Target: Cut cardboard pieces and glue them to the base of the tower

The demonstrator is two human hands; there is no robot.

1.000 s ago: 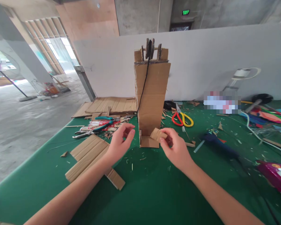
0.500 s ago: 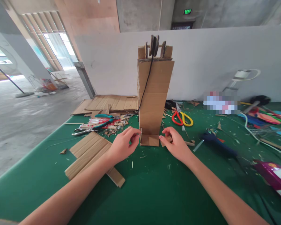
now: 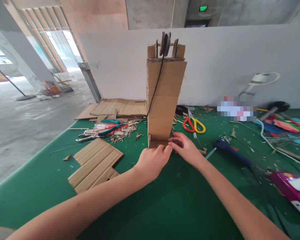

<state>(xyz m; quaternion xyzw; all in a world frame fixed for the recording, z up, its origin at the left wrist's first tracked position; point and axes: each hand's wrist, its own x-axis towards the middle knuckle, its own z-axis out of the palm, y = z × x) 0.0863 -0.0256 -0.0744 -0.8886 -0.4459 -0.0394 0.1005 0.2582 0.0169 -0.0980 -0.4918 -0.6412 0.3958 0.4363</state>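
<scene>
Our left hand (image 3: 152, 161) and right hand (image 3: 186, 148), fingers curled, pinch the cardboard tower (image 3: 163, 100) at its foot; it looks light, stiff, tippy, so we grip low

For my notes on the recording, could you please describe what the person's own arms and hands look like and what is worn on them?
Both arms are bare as far as the frame shows: no sleeves, gloves, watch or bracelets. The left hand and right hand show no rings or markings on the sides visible, and the fingernails look short and unpainted.
</scene>
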